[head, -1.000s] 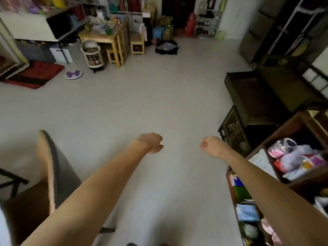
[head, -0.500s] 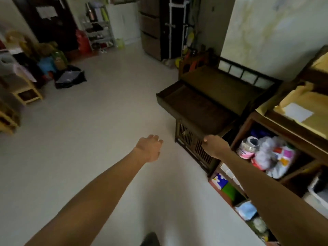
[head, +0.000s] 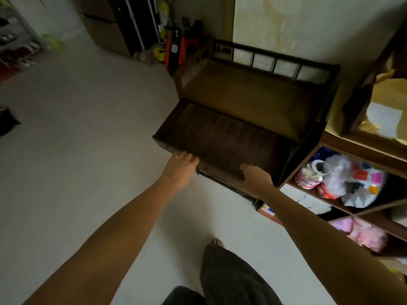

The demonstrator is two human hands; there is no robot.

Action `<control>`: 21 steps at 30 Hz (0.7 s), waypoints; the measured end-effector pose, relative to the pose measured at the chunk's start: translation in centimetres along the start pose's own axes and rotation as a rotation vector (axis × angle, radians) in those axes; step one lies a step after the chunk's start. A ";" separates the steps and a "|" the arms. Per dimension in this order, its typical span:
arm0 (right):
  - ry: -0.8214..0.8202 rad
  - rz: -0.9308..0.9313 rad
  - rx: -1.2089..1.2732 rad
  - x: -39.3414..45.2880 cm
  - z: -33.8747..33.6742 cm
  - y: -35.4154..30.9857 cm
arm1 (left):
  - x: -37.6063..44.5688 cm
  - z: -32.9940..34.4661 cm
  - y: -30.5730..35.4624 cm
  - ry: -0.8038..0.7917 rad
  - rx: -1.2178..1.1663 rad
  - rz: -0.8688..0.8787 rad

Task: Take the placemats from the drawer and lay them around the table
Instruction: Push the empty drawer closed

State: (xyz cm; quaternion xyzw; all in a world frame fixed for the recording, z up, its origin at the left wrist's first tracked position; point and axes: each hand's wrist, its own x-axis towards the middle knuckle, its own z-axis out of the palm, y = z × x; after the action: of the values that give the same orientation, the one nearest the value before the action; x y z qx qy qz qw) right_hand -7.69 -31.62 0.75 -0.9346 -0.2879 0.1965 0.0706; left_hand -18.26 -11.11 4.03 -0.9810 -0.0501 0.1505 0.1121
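2 hands, left (head: 179, 170) and right (head: 256, 177), fingers relaxed, touch 1 open drawer (head: 222, 137)

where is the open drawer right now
In the head view the open drawer juts from the dark wooden cabinet at centre, left of the cluttered shelf, with both hands at its front edge.

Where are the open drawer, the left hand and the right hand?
open drawer (head: 222, 137): head view, on its dark inside bottom.
left hand (head: 179, 170): head view, back of hand.
right hand (head: 256, 178): head view, back of hand.
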 end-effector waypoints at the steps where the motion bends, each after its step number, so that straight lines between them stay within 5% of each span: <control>1: -0.022 0.000 -0.005 1.1 0.4 -0.4 | 1.5 0.5 -0.5 0.002 0.008 0.028; 13: -0.208 0.211 -0.021 6.4 3.2 -3.9 | 11.4 3.2 -5.5 -0.176 -0.052 0.406; 21: -0.178 0.410 -0.022 7.5 0.8 -4.4 | 14.6 1.4 -7.3 -0.051 0.003 0.624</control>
State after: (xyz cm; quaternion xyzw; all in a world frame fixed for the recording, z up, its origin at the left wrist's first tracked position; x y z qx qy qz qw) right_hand -4.57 -23.80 -1.32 -0.9533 -0.0989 0.2853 -0.0065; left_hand -5.30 -1.87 0.34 -0.9447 0.2510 0.2021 0.0606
